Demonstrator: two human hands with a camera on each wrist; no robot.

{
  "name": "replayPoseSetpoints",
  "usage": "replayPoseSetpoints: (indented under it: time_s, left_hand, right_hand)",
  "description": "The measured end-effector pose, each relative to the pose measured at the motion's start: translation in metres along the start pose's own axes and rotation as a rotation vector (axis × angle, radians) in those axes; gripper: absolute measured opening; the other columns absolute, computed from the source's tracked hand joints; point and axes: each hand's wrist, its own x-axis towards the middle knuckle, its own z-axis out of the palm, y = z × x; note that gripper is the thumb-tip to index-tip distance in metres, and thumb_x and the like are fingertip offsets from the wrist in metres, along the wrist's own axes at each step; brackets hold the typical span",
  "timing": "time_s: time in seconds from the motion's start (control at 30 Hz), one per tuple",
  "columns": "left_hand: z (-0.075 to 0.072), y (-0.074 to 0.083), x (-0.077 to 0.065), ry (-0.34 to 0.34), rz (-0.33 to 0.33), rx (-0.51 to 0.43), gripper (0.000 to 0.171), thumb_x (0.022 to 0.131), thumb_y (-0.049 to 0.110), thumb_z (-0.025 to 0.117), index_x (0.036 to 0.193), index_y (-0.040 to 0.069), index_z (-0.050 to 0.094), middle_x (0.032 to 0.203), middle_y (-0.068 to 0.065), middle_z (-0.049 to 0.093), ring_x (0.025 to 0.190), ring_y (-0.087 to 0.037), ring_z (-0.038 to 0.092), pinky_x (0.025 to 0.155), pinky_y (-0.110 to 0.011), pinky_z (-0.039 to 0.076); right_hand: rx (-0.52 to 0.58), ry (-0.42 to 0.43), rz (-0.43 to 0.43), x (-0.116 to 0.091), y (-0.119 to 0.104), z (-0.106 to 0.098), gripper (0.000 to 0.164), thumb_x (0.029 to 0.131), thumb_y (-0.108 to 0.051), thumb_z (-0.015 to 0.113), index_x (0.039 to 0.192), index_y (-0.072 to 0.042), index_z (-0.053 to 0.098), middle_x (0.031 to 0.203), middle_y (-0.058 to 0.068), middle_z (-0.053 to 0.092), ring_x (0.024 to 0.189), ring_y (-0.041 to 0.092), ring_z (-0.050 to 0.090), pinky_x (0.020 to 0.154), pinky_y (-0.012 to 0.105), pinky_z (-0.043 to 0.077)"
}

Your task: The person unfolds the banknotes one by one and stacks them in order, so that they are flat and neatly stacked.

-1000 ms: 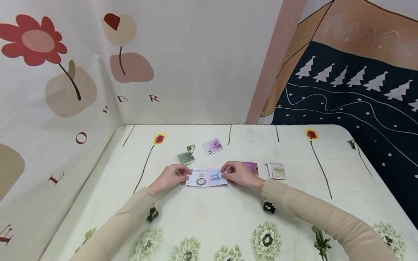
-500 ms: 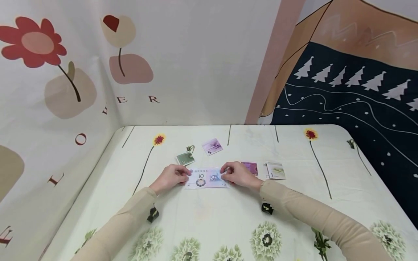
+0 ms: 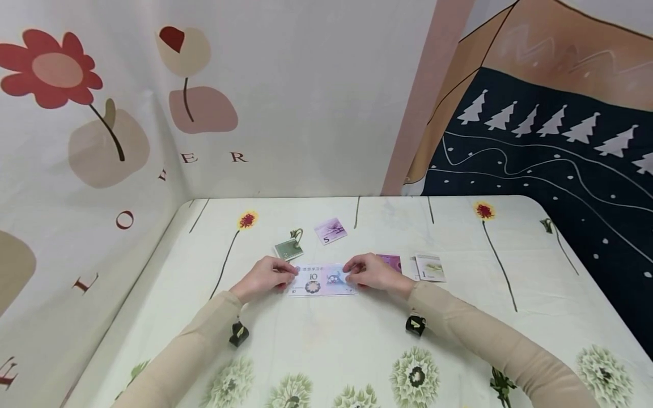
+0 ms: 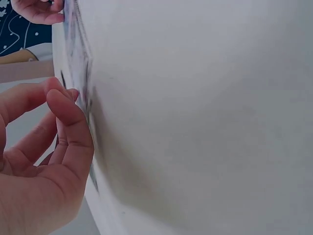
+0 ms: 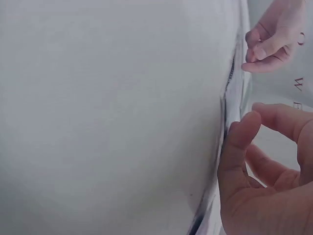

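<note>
A pale blue and purple play banknote (image 3: 321,280) marked 10 lies lengthwise between the hands in the head view, close over the white tablecloth. At its left end, my left hand (image 3: 266,277) pinches with thumb and forefinger. My right hand (image 3: 374,273) pinches the opposite end the same way. The left wrist view has the left fingertips (image 4: 61,95) together right at the note's edge (image 4: 80,63). Seen from the right wrist, the thumb and forefinger meet beside the note (image 5: 234,98), which appears thin and edge-on.
Behind the left hand lies a green note (image 3: 288,249), with a purple note (image 3: 330,230) marked 5 farther back. A magenta note (image 3: 390,262) and a pale note (image 3: 430,268) marked 1 sit right of the right hand. A patterned cloth wall (image 3: 306,113) stands behind the table.
The 10 note's front edge was bowed up a second ago and now looks flatter. Both hands have stayed at its ends. The whole view has shifted slightly.
</note>
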Motion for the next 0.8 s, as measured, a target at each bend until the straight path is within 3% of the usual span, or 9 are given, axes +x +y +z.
replayPoseSetpoints:
  time_s: [0.2,0.4,0.63,0.8]
  left_hand:
    - [0.001,0.009,0.005,0.000,0.020,-0.013,0.015,0.091,0.003,0.063,0.103,-0.003,0.071,0.086,-0.008,0.065,0.067,-0.016,0.056,0.062,-0.027,0.048]
    - [0.006,0.016,0.013,0.012,0.020,-0.052,0.016,0.090,0.005,0.065,0.104,-0.002,0.070,0.090,-0.009,0.064,0.069,-0.016,0.059,0.066,-0.026,0.049]
    - [0.012,0.020,0.026,0.028,0.019,-0.096,0.017,0.092,0.005,0.063,0.106,-0.003,0.068,0.097,-0.011,0.062,0.075,-0.017,0.060,0.070,-0.027,0.053]
    - [0.013,0.023,0.034,0.045,0.006,-0.121,0.021,0.093,0.011,0.063,0.109,-0.003,0.067,0.095,-0.011,0.065,0.075,-0.017,0.062,0.070,-0.027,0.053]
  right_hand:
    - [0.025,0.005,-0.021,0.001,-0.005,-0.007,0.020,0.087,-0.002,0.065,0.106,0.004,0.066,0.081,0.004,0.059,0.062,0.011,0.052,0.054,0.022,0.045]
    - [-0.029,0.059,-0.013,0.009,-0.007,-0.012,0.017,0.090,-0.004,0.063,0.106,0.001,0.067,0.086,0.004,0.058,0.068,0.013,0.053,0.054,0.022,0.044]
    - [-0.197,0.104,-0.106,0.021,-0.006,-0.007,0.020,0.085,-0.002,0.068,0.105,-0.001,0.068,0.093,0.004,0.061,0.087,0.018,0.055,0.080,0.031,0.047]
    - [-0.272,0.146,-0.123,0.031,-0.008,-0.002,0.022,0.084,-0.004,0.069,0.106,-0.004,0.068,0.096,0.005,0.059,0.092,0.020,0.054,0.086,0.036,0.046]
